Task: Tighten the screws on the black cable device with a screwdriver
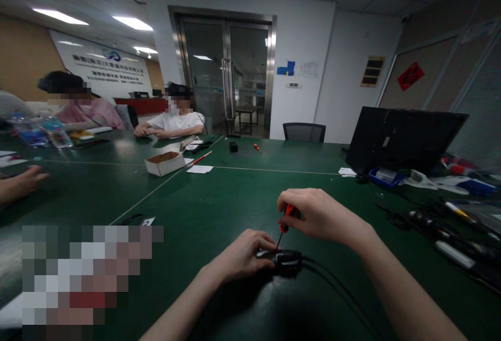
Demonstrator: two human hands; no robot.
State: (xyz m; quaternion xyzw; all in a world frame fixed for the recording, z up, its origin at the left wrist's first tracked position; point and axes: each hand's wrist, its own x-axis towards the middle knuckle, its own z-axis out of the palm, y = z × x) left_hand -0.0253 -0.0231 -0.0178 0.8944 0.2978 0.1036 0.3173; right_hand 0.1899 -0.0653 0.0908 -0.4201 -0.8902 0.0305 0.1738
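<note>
My right hand [309,213] is wrapped round the red and black handle of a screwdriver [282,227]. Its thin shaft points down and slightly left, the tip meeting a small black device [288,259] on the green table; the exact contact point is too small to make out. With fingers and thumb closed on the left end of that device, my left hand [250,255] holds it against the tabletop. A black cable [332,274] runs from the device's right end toward the front edge.
A second small screwdriver [257,148] and a black cube [233,147] lie farther back on the table [235,195]. An open cardboard box [164,164] stands left, a monitor [403,140] right, near cables and tools. Other people sit at left; one person's hand [29,181] rests there.
</note>
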